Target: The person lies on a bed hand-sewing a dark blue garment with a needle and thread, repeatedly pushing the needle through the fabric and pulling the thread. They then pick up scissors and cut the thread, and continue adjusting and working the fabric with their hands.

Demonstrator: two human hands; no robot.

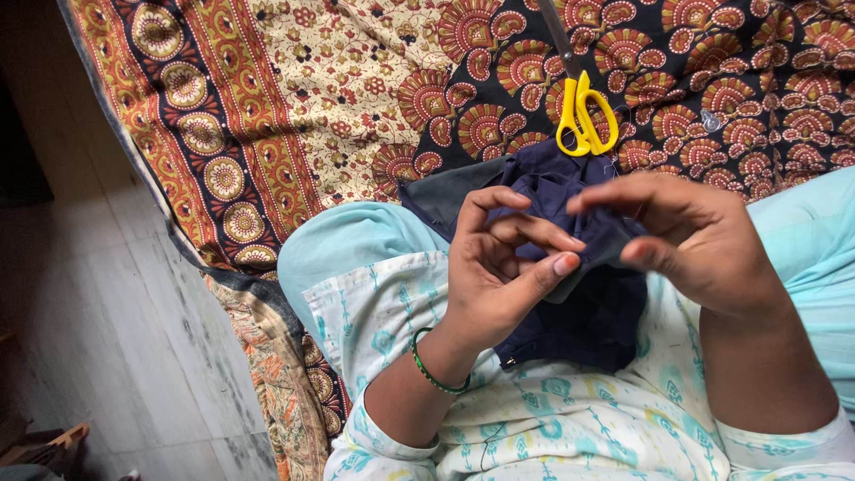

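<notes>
1. The dark blue cloth (570, 267) lies bunched in the person's lap, at the centre of the view. Part of it spreads down over the knees; its far edge reaches toward the scissors.
2. The left hand (499, 267) holds a fold of the cloth. Thumb and forefinger are pressed together on the edge of the fold, and the remaining fingers curl loosely above it. A green bangle (434, 372) sits on the left wrist.
3. The right hand (695, 236) is just to the right of the left hand, at the same fold. Its thumb and forefinger are drawn together in a pinch at the cloth. Whether a needle sits between them cannot be told; a thin pale line near the far edge of the cloth may be thread, but it is too fine to confirm.
4. State of work: the cloth is gripped at one edge by both hands, in the posture of hand sewing. No finished seam is visible on the dark fabric, so how much is done and how much remains cannot be judged.
5. The scissors (583, 111), with yellow handles, lie on the far side of the cloth, blades pointing away, untouched.
6. A patterned bedsheet (356, 89) in red, cream and black covers the surface beyond the lap.
7. The person wears pale blue printed clothing (534, 419).
8. A grey tiled floor (107, 312) occupies the left of the scene.
</notes>
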